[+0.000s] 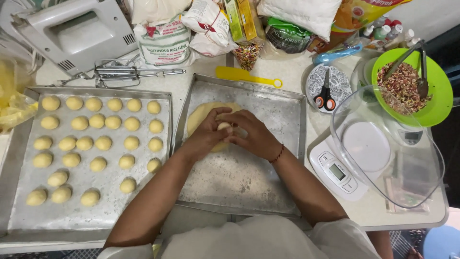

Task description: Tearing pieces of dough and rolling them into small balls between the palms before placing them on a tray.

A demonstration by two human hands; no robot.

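My left hand [207, 133] and my right hand [253, 135] meet over a metal tray [244, 177], fingers closed together around a small pale dough ball [224, 126]. Under and behind the hands lies a larger flat mass of yellow dough [202, 114] on the same tray. To the left, a second metal tray [86, 211] carries several rounded dough balls [97, 142] in rows.
A clear bowl [388, 153] sits on a white kitchen scale [335, 170] at right. Behind it a green bowl [438, 103] holds coloured bits and tongs. Scissors [326, 98] lie on a patterned plate. A yellow spatula [247, 76], mixer beaters [129, 73], a hand mixer and flour bags stand at the back.
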